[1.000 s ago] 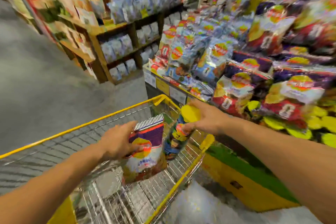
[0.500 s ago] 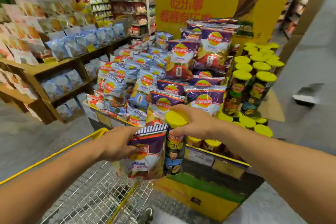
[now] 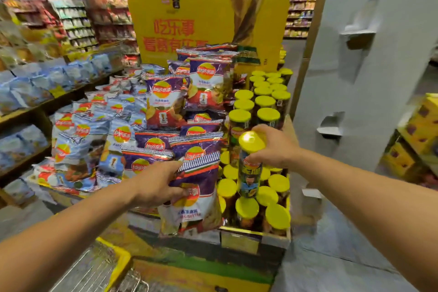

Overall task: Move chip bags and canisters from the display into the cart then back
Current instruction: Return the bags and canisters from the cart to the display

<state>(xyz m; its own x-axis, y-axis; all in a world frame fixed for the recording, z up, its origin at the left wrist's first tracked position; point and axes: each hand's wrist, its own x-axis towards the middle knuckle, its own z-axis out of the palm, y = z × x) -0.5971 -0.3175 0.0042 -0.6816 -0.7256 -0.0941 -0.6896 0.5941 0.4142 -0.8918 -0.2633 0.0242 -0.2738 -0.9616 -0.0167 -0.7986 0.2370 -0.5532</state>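
The left hand (image 3: 156,184) holds a purple chip bag (image 3: 194,197) by its upper edge, its grip closed around the bag, which hangs upright at the front of the display (image 3: 256,239), just beside the stacked purple bags (image 3: 151,149). The right hand's (image 3: 272,147) grip is wrapped around a yellow-lidded canister (image 3: 250,166) near its top, upright above the rows of canisters (image 3: 263,102). A yellow corner of the cart (image 3: 118,265) shows at lower left.
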